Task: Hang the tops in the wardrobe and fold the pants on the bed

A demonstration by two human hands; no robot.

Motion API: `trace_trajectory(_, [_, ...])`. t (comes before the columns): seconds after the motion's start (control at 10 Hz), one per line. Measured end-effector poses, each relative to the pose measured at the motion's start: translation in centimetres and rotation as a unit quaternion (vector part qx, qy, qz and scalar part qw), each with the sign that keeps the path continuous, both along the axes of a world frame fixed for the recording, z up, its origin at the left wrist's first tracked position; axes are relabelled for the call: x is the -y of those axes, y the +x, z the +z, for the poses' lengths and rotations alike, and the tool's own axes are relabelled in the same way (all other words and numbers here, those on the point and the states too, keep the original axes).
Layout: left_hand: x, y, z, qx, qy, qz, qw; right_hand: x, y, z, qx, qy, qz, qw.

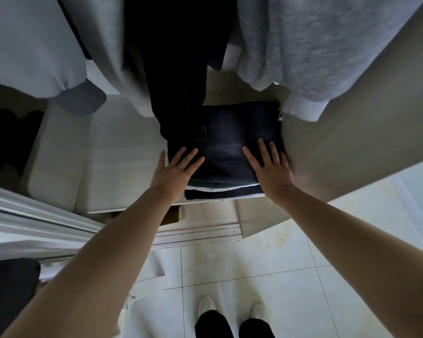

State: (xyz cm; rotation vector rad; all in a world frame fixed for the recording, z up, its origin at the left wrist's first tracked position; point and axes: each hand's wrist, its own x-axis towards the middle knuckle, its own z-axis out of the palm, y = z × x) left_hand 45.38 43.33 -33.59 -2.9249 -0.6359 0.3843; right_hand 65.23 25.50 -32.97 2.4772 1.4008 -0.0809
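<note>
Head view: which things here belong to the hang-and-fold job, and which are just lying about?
Job:
- folded jeans, top of a stack on the wardrobe shelf
- left hand and right hand, flat on the jeans
- hanging grey tops
- hanging dark garment

Lying about:
- white shoes
- floor tiles
- door track

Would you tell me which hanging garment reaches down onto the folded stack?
The black garment; its hem meets the folded stack, while the grey tops hang clear.
</note>
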Motion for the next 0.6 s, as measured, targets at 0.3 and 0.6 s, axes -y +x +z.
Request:
trace_trajectory(0.3, [3.0,-3.6,2.3,0.006,-0.079,0.087,0.993,2.7,-2.4,2.9,-0.012,-0.031,0.019,0.999])
trace_trajectory(0.6, [11.2,-10.3,6.3,0.108,-0.105,0.152,0.977,9.5,-8.5,7.3,-0.059,0.043,0.081,0.994])
